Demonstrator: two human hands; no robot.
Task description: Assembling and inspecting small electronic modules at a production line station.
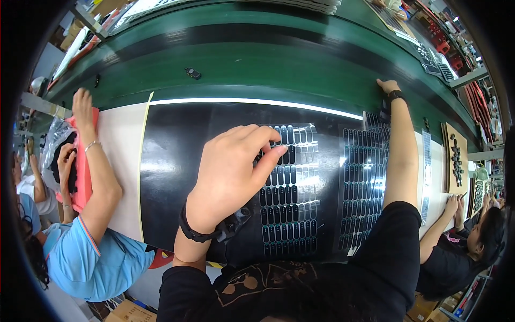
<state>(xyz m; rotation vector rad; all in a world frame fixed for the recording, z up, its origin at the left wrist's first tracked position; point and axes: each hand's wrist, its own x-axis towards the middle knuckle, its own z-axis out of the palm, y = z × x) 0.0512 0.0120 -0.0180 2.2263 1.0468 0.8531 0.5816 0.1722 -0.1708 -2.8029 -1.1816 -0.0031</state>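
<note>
Left hand (pixel 230 161): over sheet of dark ovals (pixel 279 225) on black mat (pixel 177 166), inside mat's left edge; thumb, index apart. Right hand (pixel 389 87): beyond mat's far edge; finger spacing indeterminable.

Wearer's hands (pixel 230 158) (pixel 390 86): two; black wristbands (pixel 193 232) (pixel 397 95): two; patterned sheets (pixel 279 209) (pixel 365 188): two-plus.

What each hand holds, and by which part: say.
Cannot be told: the left hand is over the patterned sheet, the right hand over the green belt; any hold is unclear.
</note>
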